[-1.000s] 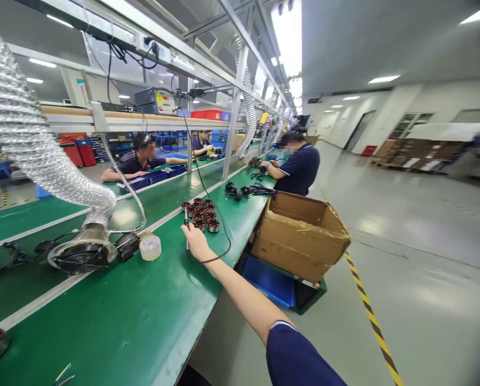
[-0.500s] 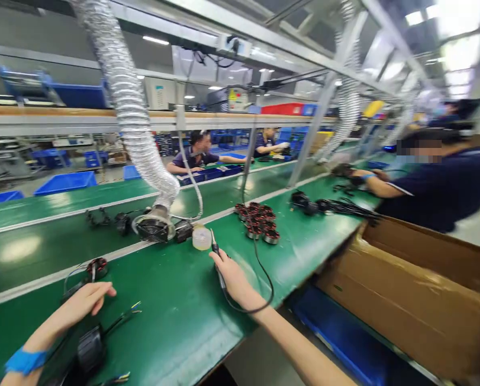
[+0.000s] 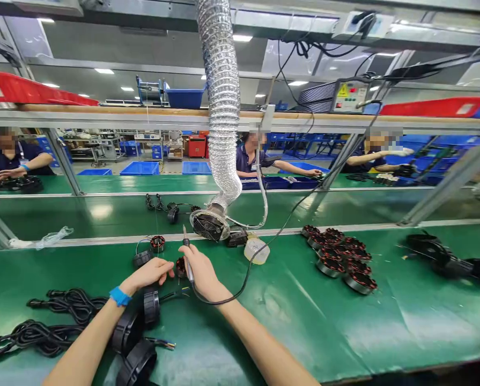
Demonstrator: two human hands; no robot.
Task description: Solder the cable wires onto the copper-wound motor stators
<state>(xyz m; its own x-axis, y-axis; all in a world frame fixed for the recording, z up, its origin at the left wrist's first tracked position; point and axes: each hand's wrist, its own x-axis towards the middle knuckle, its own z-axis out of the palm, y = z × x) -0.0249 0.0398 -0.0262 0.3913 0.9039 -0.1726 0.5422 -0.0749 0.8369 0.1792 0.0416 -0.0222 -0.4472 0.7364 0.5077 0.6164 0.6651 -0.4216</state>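
Observation:
My right hand (image 3: 202, 273) is closed around a soldering iron (image 3: 189, 261), its tip pointing up and away from me. The iron's black cable loops under my wrist and up to the right. My left hand (image 3: 153, 272), with a blue wristband, hovers beside it, fingers loosely bent and apart, holding nothing that I can see. Between the hands sits a motor stator (image 3: 180, 267) with copper windings, partly hidden by my right hand. Another stator (image 3: 157, 243) lies just beyond my left hand. Black round housings (image 3: 152, 306) with bare coloured wire ends lie below my hands.
A fume extractor fan (image 3: 208, 225) on a silver duct (image 3: 223, 107) stands ahead, beside a tape roll (image 3: 257, 251). Several stators (image 3: 330, 262) are grouped to the right. Coiled black cables (image 3: 68, 305) lie left. Co-workers sit across the bench (image 3: 304, 332).
My view has swung left to face the bench. My right hand brought the soldering iron from beside the stator group to near the fan. My left hand came into view and now is close to it.

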